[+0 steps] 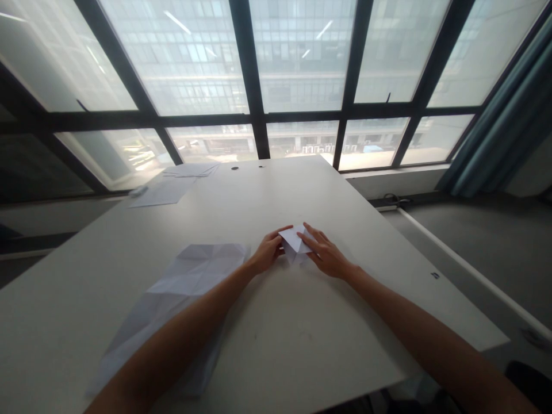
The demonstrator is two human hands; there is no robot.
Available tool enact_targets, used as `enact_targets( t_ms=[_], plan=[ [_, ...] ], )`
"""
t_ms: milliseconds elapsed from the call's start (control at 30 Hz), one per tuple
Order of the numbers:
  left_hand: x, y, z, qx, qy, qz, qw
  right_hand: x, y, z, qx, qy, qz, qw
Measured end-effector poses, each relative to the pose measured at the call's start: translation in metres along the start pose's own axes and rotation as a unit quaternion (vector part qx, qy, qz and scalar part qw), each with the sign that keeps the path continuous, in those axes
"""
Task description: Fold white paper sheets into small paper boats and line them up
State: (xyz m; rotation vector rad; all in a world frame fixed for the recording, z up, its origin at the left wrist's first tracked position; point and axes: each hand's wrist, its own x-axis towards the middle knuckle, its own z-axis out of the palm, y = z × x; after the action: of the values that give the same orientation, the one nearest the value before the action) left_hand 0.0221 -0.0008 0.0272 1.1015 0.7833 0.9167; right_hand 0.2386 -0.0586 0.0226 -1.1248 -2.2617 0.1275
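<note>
A small piece of folded white paper (293,240) is held between both hands, just above the middle of the white table (345,339). My left hand (268,250) grips its left edge, the fingers curled around and partly behind it. My right hand (325,253) holds the right side, with fingers lying over the top face and the thumb side below. A pointed flap hangs down at the front of the paper. Larger creased white sheets (185,276) lie under and beside my left forearm.
More white sheets (166,190) rest at the table's far left corner. Two small dark spots (235,168) show near the far edge. Behind the table stand tall windows (297,57), with a blue curtain (495,109) at right. A small dark mark (435,275) is near the right edge.
</note>
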Motion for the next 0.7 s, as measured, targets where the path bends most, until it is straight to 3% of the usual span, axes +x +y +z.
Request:
enact_targets(
  t_ms=[300,533,633,700],
  plan=[
    [-0.005,0.009,-0.004,-0.096,-0.106,-0.070,0.987,0.002,0.003,-0.003,-0.050,0.001,-0.010,0.999],
    [-0.007,0.002,0.002,-0.100,-0.076,-0.026,0.992,0.002,-0.003,-0.003,-0.019,-0.021,-0.023,0.999],
    [-0.007,0.000,0.003,-0.089,-0.070,0.000,0.994,0.003,0.003,0.007,0.097,0.059,0.066,0.991],
    [-0.006,-0.002,0.003,-0.082,-0.074,0.014,0.994,0.006,0.007,0.014,0.220,0.118,0.185,0.950]
  ],
)
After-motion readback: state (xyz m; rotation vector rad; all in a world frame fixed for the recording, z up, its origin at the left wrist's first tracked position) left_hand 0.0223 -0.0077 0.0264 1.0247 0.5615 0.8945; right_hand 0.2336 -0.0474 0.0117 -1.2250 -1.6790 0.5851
